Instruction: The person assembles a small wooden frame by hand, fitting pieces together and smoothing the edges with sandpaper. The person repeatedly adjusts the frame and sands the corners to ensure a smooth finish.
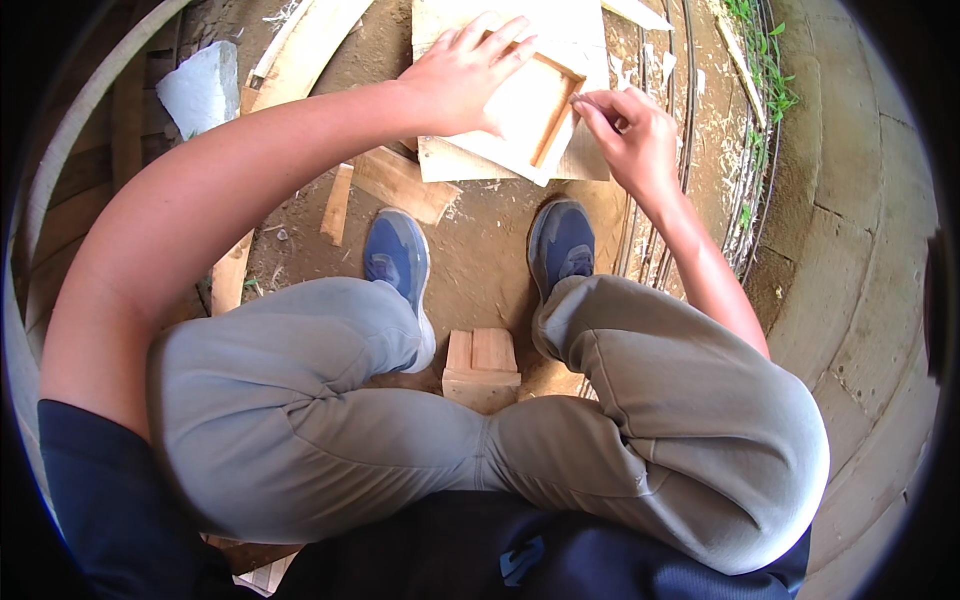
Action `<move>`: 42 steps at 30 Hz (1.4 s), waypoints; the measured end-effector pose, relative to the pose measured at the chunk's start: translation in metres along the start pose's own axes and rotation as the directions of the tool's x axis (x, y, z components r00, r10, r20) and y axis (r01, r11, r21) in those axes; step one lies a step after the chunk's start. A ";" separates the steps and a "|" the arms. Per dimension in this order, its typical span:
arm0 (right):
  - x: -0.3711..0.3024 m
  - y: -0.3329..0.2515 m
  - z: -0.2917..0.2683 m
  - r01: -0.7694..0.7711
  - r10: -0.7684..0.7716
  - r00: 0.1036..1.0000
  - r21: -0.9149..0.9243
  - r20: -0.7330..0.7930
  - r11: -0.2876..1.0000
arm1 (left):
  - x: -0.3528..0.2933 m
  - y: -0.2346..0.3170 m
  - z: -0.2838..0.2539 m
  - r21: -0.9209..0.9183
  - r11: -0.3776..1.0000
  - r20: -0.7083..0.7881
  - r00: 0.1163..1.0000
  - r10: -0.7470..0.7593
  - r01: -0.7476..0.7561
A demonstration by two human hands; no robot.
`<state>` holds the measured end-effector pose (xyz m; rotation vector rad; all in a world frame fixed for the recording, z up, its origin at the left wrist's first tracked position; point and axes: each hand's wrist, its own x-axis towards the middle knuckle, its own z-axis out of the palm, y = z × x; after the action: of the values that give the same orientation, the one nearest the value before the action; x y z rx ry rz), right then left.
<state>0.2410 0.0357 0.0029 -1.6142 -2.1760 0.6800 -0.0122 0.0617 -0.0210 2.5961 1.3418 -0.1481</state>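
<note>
My left hand [465, 80] lies flat with spread fingers on a pale, shallow wooden frame or tray [562, 130]. The frame is set askew on a wider pale board [450, 165]. At the frame's right edge, my right hand [632, 135] is closed in a pinch, thumb against fingers. Whatever is between those fingertips is too small to make out. Bright light washes out part of the frame's surface near my left hand.
Below my left forearm lie offcuts of wood [405, 185] on the earth floor. A pale grey stone-like block [200, 88] is at the far left. Thin dark rails or cables [688, 100] run along the right, beside a paved strip [850, 250]. A small wooden block [481, 365] sits between my feet.
</note>
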 end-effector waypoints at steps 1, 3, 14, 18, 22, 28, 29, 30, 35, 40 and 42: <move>0.005 0.004 0.005 0.089 -0.090 0.995 -0.037 -0.039 0.995 | 0.001 0.000 -0.001 0.004 1.000 0.017 1.000 0.003 -0.003; 0.013 0.009 0.012 0.157 -0.160 0.985 -0.051 -0.070 0.986 | -0.007 -0.001 -0.024 -0.048 0.997 -0.003 0.998 0.055 -0.055; 0.020 0.003 0.013 0.312 -0.316 0.948 -0.078 -0.043 0.947 | 0.001 -0.004 -0.020 -0.067 0.998 0.189 0.981 0.032 -0.020; 0.004 0.010 0.003 0.278 -0.278 0.960 -0.014 -0.023 0.960 | 0.000 -0.006 -0.014 -0.066 0.997 0.139 0.989 0.058 -0.049; 0.011 0.009 0.005 0.342 -0.344 0.939 -0.077 -0.016 0.937 | 0.004 -0.001 -0.024 -0.067 0.998 0.216 0.976 0.037 -0.023; 0.003 0.007 -0.001 0.358 -0.360 0.933 -0.102 0.000 0.928 | 0.003 -0.002 -0.022 -0.073 0.997 0.195 0.981 0.014 0.000; -0.002 0.005 -0.005 0.339 -0.340 0.940 -0.109 0.006 0.935 | 0.001 0.000 -0.023 -0.065 0.998 0.171 0.985 0.030 -0.019; 0.001 0.001 -0.006 0.327 -0.326 0.945 -0.142 0.035 0.934 | 0.000 0.001 -0.024 -0.056 0.998 0.146 0.988 0.047 -0.039; 0.022 -0.010 0.010 0.372 -0.370 0.927 -0.248 0.057 0.895 | 0.001 -0.005 -0.014 -0.026 0.998 0.147 0.988 0.055 -0.052; 0.010 -0.020 0.003 0.284 -0.260 0.958 -0.272 0.121 0.920 | 0.003 -0.003 -0.015 -0.025 0.990 0.120 0.983 0.140 -0.138; 0.021 -0.019 0.006 0.364 -0.335 0.931 -0.364 0.142 0.857 | 0.003 0.000 -0.015 -0.049 0.995 0.134 0.986 0.098 -0.092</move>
<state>0.2171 0.0500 0.0087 -1.3052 -2.6930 0.2111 -0.0111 0.0677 -0.0067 2.5576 1.1605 -0.2728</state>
